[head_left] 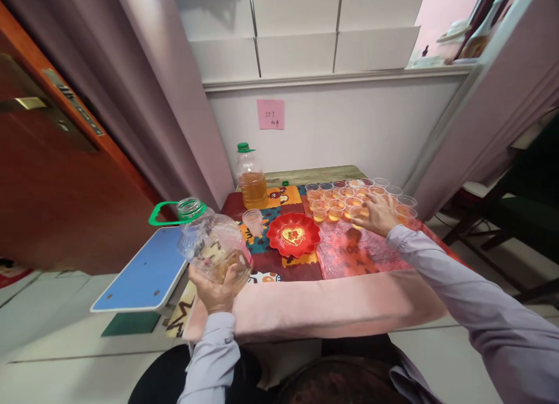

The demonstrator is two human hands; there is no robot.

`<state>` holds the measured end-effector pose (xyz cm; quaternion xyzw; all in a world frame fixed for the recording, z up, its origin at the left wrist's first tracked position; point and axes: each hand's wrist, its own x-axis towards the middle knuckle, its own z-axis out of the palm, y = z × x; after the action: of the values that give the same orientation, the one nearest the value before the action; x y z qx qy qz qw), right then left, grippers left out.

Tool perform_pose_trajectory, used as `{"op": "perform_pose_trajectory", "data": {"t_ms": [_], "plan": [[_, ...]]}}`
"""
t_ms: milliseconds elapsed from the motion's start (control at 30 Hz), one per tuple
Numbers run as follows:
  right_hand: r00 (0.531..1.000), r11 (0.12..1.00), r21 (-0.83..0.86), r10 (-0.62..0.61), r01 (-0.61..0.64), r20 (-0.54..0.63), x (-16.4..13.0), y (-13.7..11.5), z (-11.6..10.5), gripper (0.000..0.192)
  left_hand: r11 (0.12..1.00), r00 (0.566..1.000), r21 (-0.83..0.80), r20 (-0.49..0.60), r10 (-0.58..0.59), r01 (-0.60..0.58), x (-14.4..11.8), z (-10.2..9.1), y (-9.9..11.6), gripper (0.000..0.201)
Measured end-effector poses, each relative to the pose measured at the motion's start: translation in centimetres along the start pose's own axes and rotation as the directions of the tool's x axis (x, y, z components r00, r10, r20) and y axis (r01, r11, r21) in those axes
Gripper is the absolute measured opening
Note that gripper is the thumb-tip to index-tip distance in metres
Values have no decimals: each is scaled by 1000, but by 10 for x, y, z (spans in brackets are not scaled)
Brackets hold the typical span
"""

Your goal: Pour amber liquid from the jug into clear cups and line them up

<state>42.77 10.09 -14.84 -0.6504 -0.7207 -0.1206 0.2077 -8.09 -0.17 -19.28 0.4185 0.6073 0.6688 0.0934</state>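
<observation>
My left hand (215,289) is wrapped round the lower body of a large clear plastic jug (209,241). The jug tilts to the left, its mouth uncapped, with a green handle ring at the neck and a little pale liquid low inside. At the right of the table, my right hand (379,215) has its fingertips on a small clear plastic cup (358,213) at the front of a cluster. Several cups there hold amber liquid, such as the front-left cup (320,211). Part of the touched cup is hidden by my fingers.
A capped jug of amber liquid (253,185) stands at the back left. Near it are a stack of clear cups (253,222), a red scalloped dish (275,235) and a green cap (285,183). A pink towel (323,305) covers the table's front edge. A blue-topped stool (142,270) adjoins the left side.
</observation>
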Motion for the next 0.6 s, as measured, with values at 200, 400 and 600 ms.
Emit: {"op": "perform_pose_trajectory", "data": {"t_ms": [200,400,600], "plan": [[993,994,-30,107,-106,51,-7,29,14,60,998,1000,-66,1,-1,1,-1,0,0,113],[981,982,-76,179,-173,80,-4,35,21,57,997,1000,-74,-14,13,-14,-1,2,-2,110],[975,976,-123,194,-180,105,-2,31,13,59,999,999,-39,27,23,-22,0,-1,-4,105]]}}
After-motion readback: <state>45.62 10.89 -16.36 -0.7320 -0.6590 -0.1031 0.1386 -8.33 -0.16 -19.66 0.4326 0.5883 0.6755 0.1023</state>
